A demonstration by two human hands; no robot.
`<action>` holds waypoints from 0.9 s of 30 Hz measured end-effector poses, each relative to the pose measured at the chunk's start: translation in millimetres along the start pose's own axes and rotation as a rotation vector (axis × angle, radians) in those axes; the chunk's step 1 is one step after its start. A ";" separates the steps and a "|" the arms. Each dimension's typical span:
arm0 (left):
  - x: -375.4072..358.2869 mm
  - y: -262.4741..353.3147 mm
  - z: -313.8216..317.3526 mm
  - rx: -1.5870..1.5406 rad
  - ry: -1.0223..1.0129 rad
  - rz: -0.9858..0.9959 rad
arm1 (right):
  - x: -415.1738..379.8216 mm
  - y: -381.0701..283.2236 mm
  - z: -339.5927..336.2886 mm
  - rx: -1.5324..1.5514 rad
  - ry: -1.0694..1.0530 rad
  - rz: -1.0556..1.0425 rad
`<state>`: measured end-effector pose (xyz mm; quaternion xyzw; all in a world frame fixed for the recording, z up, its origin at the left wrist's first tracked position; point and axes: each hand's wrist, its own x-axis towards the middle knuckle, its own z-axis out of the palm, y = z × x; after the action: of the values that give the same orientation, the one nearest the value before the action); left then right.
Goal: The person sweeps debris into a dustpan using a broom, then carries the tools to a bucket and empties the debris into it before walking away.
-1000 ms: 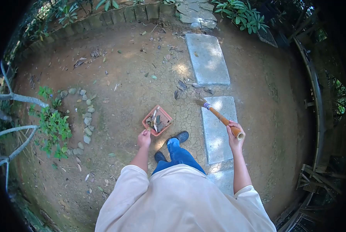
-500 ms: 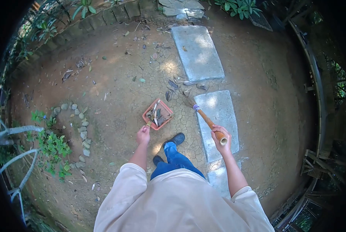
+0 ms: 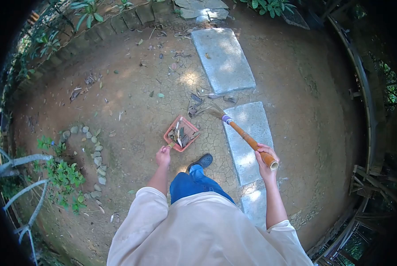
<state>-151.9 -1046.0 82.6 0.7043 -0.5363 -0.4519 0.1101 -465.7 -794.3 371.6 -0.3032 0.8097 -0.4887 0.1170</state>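
Observation:
My left hand is closed round the short handle of an orange-red dustpan low over the bare soil. Dry leaves and bits of litter lie inside the pan. In my right hand is the thick bamboo handle of a broom, bound with purple near its bristles. The thin bristles point up and left, beside a small cluster of dry leaves on the ground. That cluster lies between the dustpan and the stone slabs.
Pale slabs form a path running away from me, to the right of my shoe. At left, a row of stones borders a leafy plant and bare branches. More leaves are scattered on the soil.
My right hand has moved slightly right and down with the broom, whose bristles now spread out more visibly. The leaves by the bristles have shifted toward the dustpan. My left shoe is now hidden.

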 end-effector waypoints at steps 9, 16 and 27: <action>3.0 13.7 -17.0 -0.024 -0.048 -0.076 | 3.5 21.5 52.6 -0.099 -0.089 -0.108; 19.5 5.3 -14.7 -0.040 -0.052 -0.040 | -16.0 -14.8 67.7 -0.071 -0.216 -0.068; 54.3 -9.9 -41.1 -0.014 -0.140 0.025 | -79.4 -83.0 61.3 0.045 -0.060 0.100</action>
<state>-113.5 -1102.0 71.5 0.6633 -0.5483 -0.5026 0.0828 -342.0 -818.5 404.4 -0.2742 0.8087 -0.4911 0.1725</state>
